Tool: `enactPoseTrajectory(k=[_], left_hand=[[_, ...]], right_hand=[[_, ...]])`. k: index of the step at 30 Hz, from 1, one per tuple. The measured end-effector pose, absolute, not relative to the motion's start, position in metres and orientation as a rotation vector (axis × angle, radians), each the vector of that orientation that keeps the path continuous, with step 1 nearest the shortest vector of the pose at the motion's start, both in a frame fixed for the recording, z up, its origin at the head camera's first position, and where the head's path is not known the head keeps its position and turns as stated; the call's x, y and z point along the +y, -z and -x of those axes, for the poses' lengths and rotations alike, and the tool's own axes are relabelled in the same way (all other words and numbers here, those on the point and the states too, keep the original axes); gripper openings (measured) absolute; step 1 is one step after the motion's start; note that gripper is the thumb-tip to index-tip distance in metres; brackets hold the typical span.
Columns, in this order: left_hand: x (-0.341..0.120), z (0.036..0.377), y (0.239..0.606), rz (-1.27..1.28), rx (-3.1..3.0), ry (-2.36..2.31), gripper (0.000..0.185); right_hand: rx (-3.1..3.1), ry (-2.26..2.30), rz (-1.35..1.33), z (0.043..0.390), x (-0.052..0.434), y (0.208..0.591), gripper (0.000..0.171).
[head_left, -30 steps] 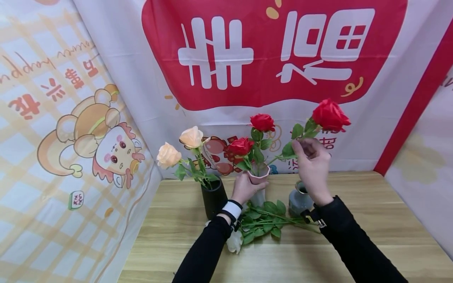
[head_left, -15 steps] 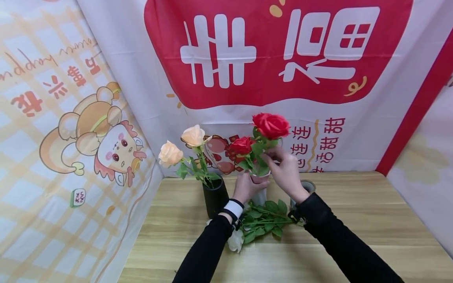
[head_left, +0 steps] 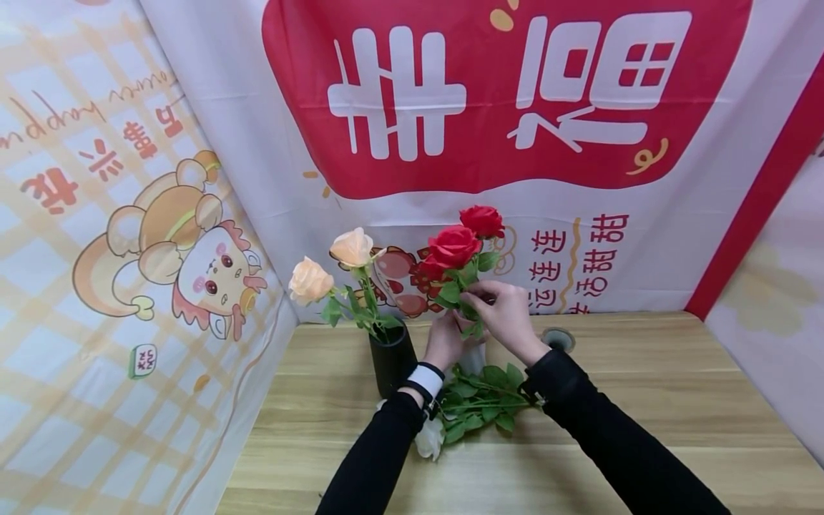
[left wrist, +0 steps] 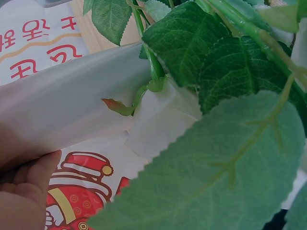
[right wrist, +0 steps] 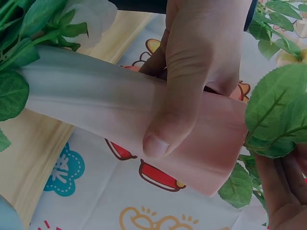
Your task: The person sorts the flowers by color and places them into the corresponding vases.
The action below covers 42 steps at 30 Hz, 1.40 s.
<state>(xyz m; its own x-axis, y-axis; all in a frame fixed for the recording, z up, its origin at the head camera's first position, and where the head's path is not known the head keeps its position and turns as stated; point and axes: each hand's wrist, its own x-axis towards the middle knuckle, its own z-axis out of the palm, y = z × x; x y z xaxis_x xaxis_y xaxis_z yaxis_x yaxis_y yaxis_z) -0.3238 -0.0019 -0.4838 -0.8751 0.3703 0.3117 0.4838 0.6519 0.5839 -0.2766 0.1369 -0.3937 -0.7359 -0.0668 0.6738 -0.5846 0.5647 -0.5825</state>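
Note:
My left hand [head_left: 444, 342] grips a tall pink-to-white vase [right wrist: 206, 139] just below its rim, thumb across the front in the right wrist view. Over the vase mouth, my right hand [head_left: 505, 315] pinches the leafy stem of a red rose [head_left: 453, 245]; the stem's lower end is hidden. Two other red roses stand in the same vase, one behind [head_left: 483, 222] and one mostly covered by the held bloom [head_left: 430, 269]. Below the hands, green leafy stems [head_left: 483, 400] lie on the table with a white rose [head_left: 429, 438] at their left end.
A black vase [head_left: 393, 357] with two peach roses [head_left: 331, 265] stands left of my left hand. Behind my right wrist a small grey-blue vase [head_left: 557, 339] is partly hidden. The wooden table [head_left: 644, 400] meets a printed cloth backdrop [head_left: 631, 279].
My right hand has brought the red rose leftward and down, from the right side to over the pink vase's mouth. My left hand keeps its grip on the vase.

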Motion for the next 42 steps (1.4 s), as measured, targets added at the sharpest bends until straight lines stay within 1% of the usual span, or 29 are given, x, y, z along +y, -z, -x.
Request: enactPoseTrajectory(k=[4,8,14,19,23,28,31,34,38,42], left_hand=[[-0.003,0.324,0.484,0.715,-2.684,1.072,0.078],[-0.003,0.324,0.484,0.671,-2.685,1.178,0.081],[-0.003,0.324,0.485,0.679,-2.677,1.226,0.079],[-0.001,0.325,0.485,0.691,-2.663,1.221,0.077],[0.0,0.325,0.485,0.645,-2.669,1.31,0.075],[0.0,0.324,0.485,0.576,-2.639,1.471,0.079],[0.001,0.322,0.485,0.579,-2.625,1.515,0.082],[0.001,0.321,0.484,0.593,-2.621,1.525,0.084],[0.003,0.317,0.48,0.596,-2.625,1.523,0.084],[0.004,0.308,0.475,0.562,-2.681,1.492,0.081]], right_hand=[[-2.219,-1.085,-0.487,0.279,0.136,0.392,0.007],[-2.256,-1.047,-0.46,0.282,0.136,0.391,0.007],[-2.384,-1.029,-0.409,0.284,0.138,0.393,0.006],[-2.412,-1.096,-0.436,0.28,0.144,0.398,0.01],[-2.318,-1.165,-0.42,0.268,0.154,0.406,0.017],[-2.175,-1.224,-0.284,0.245,0.166,0.417,0.027],[-2.135,-1.225,-0.22,0.228,0.174,0.424,0.022],[-2.14,-1.214,-0.183,0.212,0.183,0.43,0.013],[-2.268,-1.19,-0.162,0.195,0.193,0.442,0.005],[-2.478,-1.097,-0.21,0.182,0.202,0.459,0.004]])
